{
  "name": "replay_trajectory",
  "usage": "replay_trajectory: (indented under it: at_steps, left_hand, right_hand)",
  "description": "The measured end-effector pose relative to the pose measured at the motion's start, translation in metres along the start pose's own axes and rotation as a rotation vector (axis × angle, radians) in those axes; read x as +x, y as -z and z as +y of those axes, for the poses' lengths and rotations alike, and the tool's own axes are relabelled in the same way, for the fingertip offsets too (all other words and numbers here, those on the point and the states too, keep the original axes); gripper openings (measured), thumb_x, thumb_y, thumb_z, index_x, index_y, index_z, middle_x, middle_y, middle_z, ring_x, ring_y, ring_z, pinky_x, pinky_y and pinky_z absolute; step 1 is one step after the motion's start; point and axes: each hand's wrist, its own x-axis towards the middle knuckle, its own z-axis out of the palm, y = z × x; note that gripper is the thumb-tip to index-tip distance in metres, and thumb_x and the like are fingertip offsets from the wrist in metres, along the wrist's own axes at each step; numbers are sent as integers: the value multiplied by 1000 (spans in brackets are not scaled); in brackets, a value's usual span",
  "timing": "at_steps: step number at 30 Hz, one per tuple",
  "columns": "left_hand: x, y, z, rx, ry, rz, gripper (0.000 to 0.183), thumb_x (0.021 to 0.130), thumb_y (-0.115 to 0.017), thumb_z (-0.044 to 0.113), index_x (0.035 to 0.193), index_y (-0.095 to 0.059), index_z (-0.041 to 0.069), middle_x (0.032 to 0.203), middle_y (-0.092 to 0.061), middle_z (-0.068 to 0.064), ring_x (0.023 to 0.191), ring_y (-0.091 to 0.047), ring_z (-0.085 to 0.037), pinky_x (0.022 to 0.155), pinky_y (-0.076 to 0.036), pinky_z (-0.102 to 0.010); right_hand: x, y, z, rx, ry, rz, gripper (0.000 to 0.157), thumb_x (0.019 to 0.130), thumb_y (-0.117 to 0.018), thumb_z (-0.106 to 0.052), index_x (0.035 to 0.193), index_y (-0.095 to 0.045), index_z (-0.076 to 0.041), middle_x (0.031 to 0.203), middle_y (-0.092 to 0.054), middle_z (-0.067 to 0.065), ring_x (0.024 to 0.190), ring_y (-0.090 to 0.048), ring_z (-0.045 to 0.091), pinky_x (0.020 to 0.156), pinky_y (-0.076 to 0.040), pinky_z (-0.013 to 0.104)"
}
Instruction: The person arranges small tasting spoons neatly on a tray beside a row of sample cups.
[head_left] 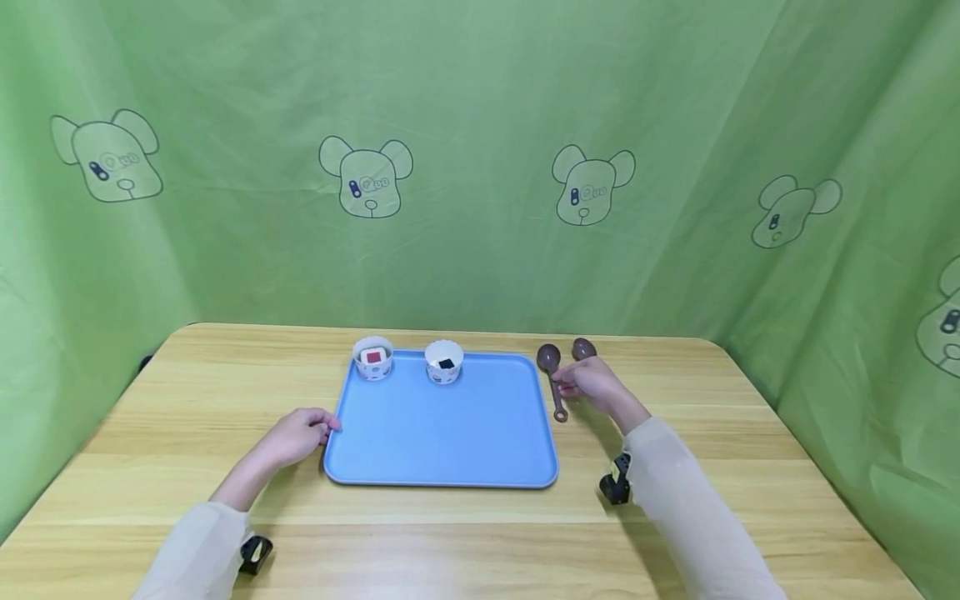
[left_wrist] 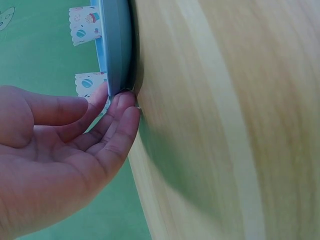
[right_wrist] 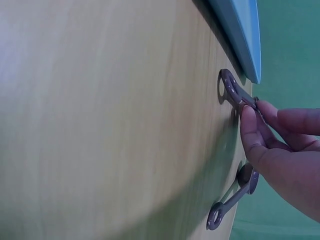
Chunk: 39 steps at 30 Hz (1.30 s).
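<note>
A blue tray (head_left: 442, 425) lies on the table. My left hand (head_left: 302, 435) holds the tray's left edge, its fingertips at the rim and the thumb apart from it in the left wrist view. My right hand (head_left: 596, 383), beyond the tray's right side, pinches the handle of a brown spoon (head_left: 549, 357) with a ring-shaped end. Another brown spoon (right_wrist: 232, 200) lies just right of it, partly hidden by the hand in the head view. Two scalloped paper cups stand at the tray's back: the left cup (head_left: 373, 372) contains a white and red piece, the middle cup (head_left: 443, 376) a white and black one.
The light wooden table (head_left: 420, 542) carries everything. A green curtain (head_left: 480, 250) with printed bear heads hangs behind the table's back edge and along its sides. Black wrist cameras sit under both sleeves.
</note>
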Motion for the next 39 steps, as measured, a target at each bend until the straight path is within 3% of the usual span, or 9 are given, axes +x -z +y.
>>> replay_trajectory:
  at_steps: [9, 19, 29, 39]
  left_hand:
    - [0, 0, 1, 6, 0, 1, 26, 89, -35, -3, 98, -59, -9, 91, -58, -16, 84, -55, -25, 76, -45, -39]
    - [1, 1, 2, 4, -10, -3, 25, 89, -35, -4, 99, -58, -9, 92, -58, -17, 84, -55, -25, 75, -45, -39]
    - [0, 1, 3, 1, -1, -4, 25, 90, -35, -4, 99, -58, -10, 93, -58, -18, 85, -55, -26, 76, -45, -40]
    - [1, 1, 1, 10, -10, -3, 25, 89, -35, -4, 99, -58, -10, 93, -58, -19, 84, -55, -26, 76, -45, -40]
  right_hand:
    - [-3, 3, -3, 8, 20, -41, 29, 85, -45, 8, 109, -48, 24, 95, -59, 26, 75, -58, 21, 80, -48, 37]
    - [-11, 7, -10, -28, 70, -54, 30, 87, -42, 8, 110, -46, 26, 108, -50, 38, 75, -58, 20, 81, -48, 37]
    - [-15, 11, -22, -8, 85, -103, 32, 86, -41, 8, 112, -44, 26, 110, -49, 37, 79, -57, 20, 85, -46, 39]
    - [-20, 8, -34, 69, 90, -135, 31, 84, -41, 11, 111, -42, 28, 96, -59, 27, 75, -59, 18, 83, -47, 37]
